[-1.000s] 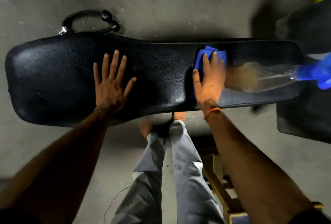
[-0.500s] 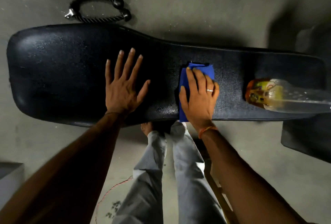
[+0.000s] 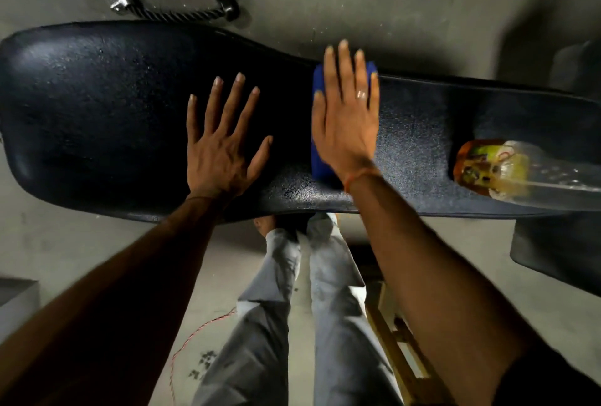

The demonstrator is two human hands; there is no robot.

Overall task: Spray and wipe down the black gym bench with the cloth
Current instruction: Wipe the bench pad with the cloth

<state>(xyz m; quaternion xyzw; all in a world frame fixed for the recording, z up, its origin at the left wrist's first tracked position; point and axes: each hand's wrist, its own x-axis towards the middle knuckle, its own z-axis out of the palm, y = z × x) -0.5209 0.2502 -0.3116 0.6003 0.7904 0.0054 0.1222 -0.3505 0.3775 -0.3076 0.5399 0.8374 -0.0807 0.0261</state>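
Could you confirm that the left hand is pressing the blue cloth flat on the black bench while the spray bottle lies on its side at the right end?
Not quite: the head view shows the right hand pressing the blue cloth on the black bench; the left hand rests bare on it. The spray bottle does lie at the right end.

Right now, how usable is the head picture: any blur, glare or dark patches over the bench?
Head view: the right hand on the blue cloth is motion-smeared; the left hand is sharper. The bench shows soft glare at its left end and deep shadow between the hands. The spray bottle is blurred, and the wide lens bows the bench edges.
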